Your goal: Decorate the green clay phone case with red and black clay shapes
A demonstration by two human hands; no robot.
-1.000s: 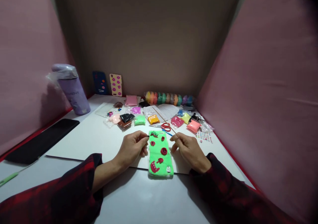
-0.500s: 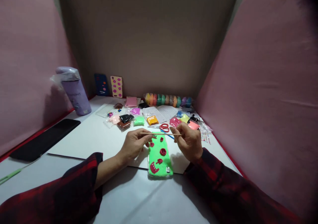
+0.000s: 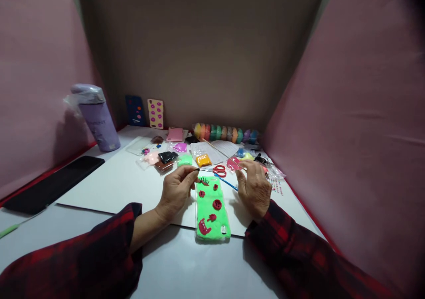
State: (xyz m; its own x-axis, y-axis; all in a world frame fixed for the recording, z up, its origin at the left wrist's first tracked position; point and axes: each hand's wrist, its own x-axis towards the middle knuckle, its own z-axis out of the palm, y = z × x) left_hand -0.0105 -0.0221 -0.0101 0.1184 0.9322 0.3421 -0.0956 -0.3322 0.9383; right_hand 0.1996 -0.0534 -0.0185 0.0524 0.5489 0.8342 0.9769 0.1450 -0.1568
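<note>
Left hand (image 3: 177,189) fingers are pinched on a black bit (image 3: 196,170) — right hand (image 3: 254,186) fingers are closed round a wooden stick (image 3: 219,149). A green case (image 3: 211,208) is laid between.

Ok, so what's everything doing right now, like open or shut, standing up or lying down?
left hand: pinching a tiny black bit
right hand: gripping a wooden stick, tilted away
green phone case: lying flat, decorated side up
red scissors: lying flat, look shut
purple cup: upright, top covered in plastic
black tablet: flat, screen dark
yellow phone case: standing, leaning on the back wall
</note>
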